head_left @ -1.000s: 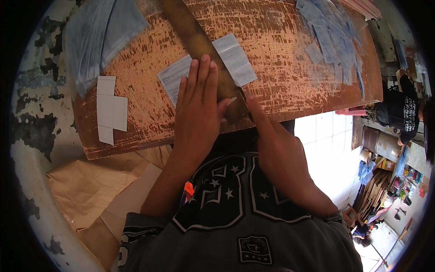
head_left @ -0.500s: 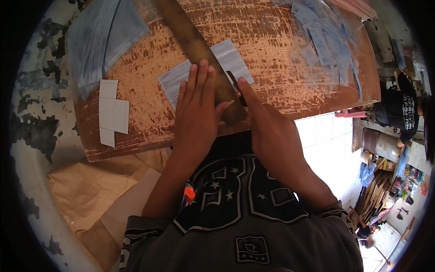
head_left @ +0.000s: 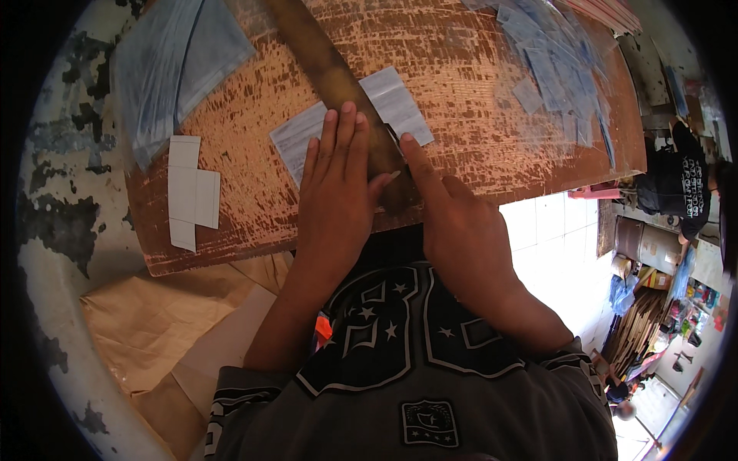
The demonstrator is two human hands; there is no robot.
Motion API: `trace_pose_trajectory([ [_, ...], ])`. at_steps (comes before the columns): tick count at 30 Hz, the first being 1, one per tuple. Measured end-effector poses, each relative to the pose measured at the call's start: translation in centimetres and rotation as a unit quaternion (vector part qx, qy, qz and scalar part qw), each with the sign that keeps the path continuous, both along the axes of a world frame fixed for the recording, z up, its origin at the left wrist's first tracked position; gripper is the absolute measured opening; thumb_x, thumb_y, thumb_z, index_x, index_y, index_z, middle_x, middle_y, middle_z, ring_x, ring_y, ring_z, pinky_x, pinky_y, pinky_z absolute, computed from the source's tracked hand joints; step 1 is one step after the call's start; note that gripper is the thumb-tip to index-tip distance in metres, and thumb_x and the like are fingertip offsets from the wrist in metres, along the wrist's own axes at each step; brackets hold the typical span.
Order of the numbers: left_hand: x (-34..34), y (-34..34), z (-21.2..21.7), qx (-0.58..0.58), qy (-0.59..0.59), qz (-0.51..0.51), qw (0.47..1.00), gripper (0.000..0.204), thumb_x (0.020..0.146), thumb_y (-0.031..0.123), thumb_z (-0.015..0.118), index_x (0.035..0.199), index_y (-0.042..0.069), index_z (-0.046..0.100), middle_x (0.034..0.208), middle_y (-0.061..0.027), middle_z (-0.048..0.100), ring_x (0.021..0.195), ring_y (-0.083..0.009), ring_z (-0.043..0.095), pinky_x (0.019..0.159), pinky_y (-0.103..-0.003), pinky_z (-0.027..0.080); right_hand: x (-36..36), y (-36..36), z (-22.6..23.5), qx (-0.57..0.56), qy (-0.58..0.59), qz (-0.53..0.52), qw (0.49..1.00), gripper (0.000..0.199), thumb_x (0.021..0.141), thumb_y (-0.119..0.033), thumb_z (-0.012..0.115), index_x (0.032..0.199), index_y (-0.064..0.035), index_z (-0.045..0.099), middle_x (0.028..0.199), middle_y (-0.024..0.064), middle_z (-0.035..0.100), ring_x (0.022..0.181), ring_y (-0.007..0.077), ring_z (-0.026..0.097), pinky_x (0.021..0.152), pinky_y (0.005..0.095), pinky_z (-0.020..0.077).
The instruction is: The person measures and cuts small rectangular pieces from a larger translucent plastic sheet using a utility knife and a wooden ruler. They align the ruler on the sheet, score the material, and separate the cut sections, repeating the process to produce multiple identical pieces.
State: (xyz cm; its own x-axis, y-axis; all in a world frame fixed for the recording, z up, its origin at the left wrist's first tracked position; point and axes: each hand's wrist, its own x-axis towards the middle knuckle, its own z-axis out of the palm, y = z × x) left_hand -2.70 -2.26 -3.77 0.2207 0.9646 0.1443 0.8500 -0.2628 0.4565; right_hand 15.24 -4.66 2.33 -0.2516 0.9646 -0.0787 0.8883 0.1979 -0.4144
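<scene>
A long brown straightedge strip [head_left: 327,65] crosses the table at a slant, on top of a small translucent plastic sheet [head_left: 396,104]. The sheet shows on both sides of the strip. My left hand [head_left: 334,180] lies flat on the strip's near part, fingers stretched out and thumb apart. My right hand [head_left: 461,219] is closed around a cutter knife [head_left: 390,132], index finger extended along it. Its thin dark blade sits against the strip's right edge, over the sheet. Most of the handle is hidden by my hand.
The worn brown table [head_left: 254,146] carries a stack of clear plastic sheets [head_left: 207,61] at left and scattered plastic pieces [head_left: 550,61] at right. A white cut-out card template [head_left: 188,192] lies near the left edge. Brown paper [head_left: 169,315] is below. Another person [head_left: 673,184] is at far right.
My right hand and the cutter knife have shifted slightly left, so the blade now lies closer against the strip's edge. My left hand and the strip stay nearly still.
</scene>
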Motion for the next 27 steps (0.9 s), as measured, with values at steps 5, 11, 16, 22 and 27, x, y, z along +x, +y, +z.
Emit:
trace_pose_trajectory([
  [5,0.0,0.1,0.3,-0.013,0.001,0.000,1.000,0.079,0.104,0.030,0.072,0.167,0.001,0.036,0.178,-0.0170,0.031,0.167,-0.0322,0.025,0.134,-0.052,0.025,-0.3,-0.4,0.4,-0.010,-0.024,-0.002,1.000,0.079,0.094,-0.001,0.060,0.169,-0.0177,0.040,0.095,0.0188,0.070,0.072,0.0393,0.075,0.061,0.0482,0.0610],
  [11,0.1,-0.1,0.0,0.004,-0.003,0.002,1.000,0.078,0.103,0.030,0.072,0.167,0.000,0.037,0.177,-0.0178,0.033,0.167,-0.0337,0.026,0.134,-0.053,0.027,0.3,-0.3,0.2,-0.013,-0.004,0.003,1.000,0.080,0.094,0.001,0.060,0.169,-0.0190,0.041,0.095,0.0190,0.070,0.072,0.0395,0.074,0.060,0.0483,0.0602],
  [16,0.1,-0.1,0.1,0.007,0.001,0.002,1.000,0.077,0.104,0.031,0.071,0.166,0.000,0.038,0.176,-0.0183,0.034,0.166,-0.0341,0.027,0.133,-0.053,0.027,0.5,-1.1,0.2,-0.020,0.011,-0.009,1.000,0.083,0.091,0.004,0.061,0.168,-0.0199,0.042,0.094,0.0186,0.070,0.066,0.0391,0.073,0.058,0.0481,0.0597],
  [22,0.1,-0.1,-0.5,0.003,-0.021,-0.003,1.000,0.076,0.107,0.033,0.065,0.169,0.002,0.033,0.178,-0.0183,0.029,0.167,-0.0374,0.024,0.134,-0.057,0.024,1.4,-3.1,-0.3,-0.017,0.011,-0.010,1.000,0.086,0.090,0.006,0.060,0.169,-0.0197,0.040,0.088,0.0180,0.070,0.060,0.0396,0.071,0.055,0.0494,0.0585],
  [27,0.1,0.0,-0.7,0.005,-0.021,-0.003,1.000,0.076,0.107,0.034,0.066,0.169,0.002,0.034,0.178,-0.0184,0.030,0.167,-0.0372,0.024,0.134,-0.057,0.024,2.3,-3.2,0.3,-0.019,0.024,0.005,1.000,0.083,0.091,0.006,0.060,0.168,-0.0191,0.042,0.088,0.0188,0.070,0.064,0.0405,0.072,0.058,0.0503,0.0588],
])
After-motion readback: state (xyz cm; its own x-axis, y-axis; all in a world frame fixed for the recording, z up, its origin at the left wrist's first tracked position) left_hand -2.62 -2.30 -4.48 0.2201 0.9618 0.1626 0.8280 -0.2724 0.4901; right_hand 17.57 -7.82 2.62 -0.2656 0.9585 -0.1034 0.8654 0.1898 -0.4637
